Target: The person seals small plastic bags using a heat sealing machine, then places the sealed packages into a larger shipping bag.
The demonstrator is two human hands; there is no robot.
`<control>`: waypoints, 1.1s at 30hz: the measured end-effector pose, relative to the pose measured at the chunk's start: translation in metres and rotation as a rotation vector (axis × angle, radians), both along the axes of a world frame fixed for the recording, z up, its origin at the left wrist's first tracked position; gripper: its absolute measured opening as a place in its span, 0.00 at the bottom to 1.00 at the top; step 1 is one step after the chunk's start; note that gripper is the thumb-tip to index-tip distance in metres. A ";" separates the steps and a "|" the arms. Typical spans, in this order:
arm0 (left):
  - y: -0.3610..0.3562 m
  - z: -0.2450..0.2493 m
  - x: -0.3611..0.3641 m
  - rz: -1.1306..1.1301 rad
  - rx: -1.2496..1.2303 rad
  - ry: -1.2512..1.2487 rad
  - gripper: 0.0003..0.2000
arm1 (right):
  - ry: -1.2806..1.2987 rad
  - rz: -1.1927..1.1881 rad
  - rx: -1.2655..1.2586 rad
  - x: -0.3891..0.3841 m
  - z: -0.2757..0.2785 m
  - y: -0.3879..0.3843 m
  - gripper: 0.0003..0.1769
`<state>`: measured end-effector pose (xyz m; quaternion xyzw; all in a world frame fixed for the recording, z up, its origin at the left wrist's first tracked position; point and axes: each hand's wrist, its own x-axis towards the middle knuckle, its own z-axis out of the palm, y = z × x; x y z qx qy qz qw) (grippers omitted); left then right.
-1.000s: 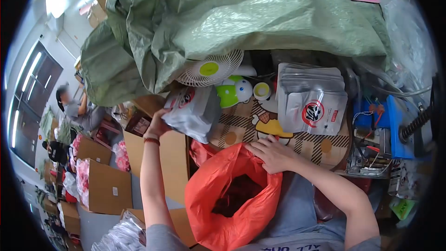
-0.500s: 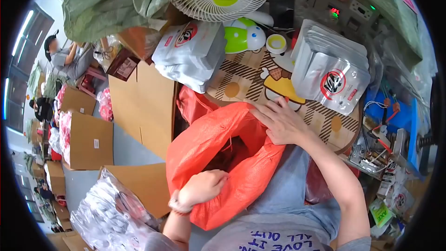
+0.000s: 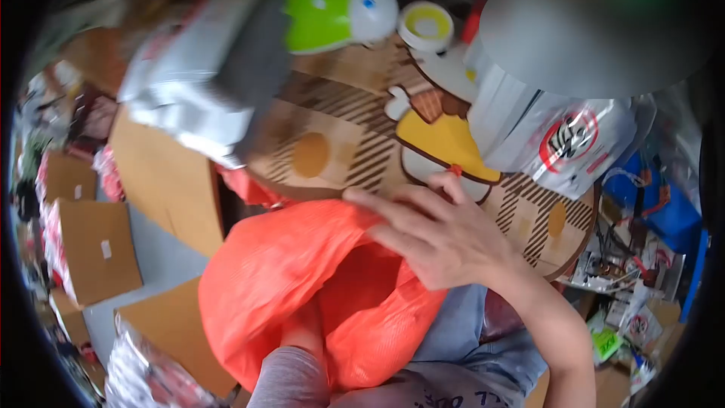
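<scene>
A red woven sack with a wide open mouth rests on my lap. My left forearm reaches down into it, so the fingers of my left hand are hidden inside. On the sack's right rim lies my right hand, its fingers spread and a small red bit near the thumb and index finger. Behind the hands is a patterned tabletop. A stack of silver pouches stands at its left, and another stack of silver pouches with a red round logo is at its right.
A green and white fan base and a small round yellow-and-white container sit at the back. Cardboard boxes and a clear bag of silver items are at the left. A blue object and clutter lie at the right.
My left hand has gone from above the sack's opening down inside it. The view has moved lower and closer to the table. My right hand stays at the rim.
</scene>
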<state>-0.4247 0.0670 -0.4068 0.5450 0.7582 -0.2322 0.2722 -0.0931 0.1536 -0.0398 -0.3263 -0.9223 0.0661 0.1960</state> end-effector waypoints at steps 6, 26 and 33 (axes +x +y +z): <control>-0.051 -0.027 -0.002 0.107 0.070 0.017 0.24 | 0.088 -0.083 0.059 -0.003 -0.011 0.002 0.20; -0.076 -0.030 -0.006 0.148 0.149 -0.024 0.26 | 0.466 -0.925 0.185 -0.048 -0.053 -0.003 0.06; -0.076 -0.034 -0.007 0.144 0.155 -0.037 0.27 | 0.407 -0.860 0.173 -0.041 -0.056 -0.002 0.04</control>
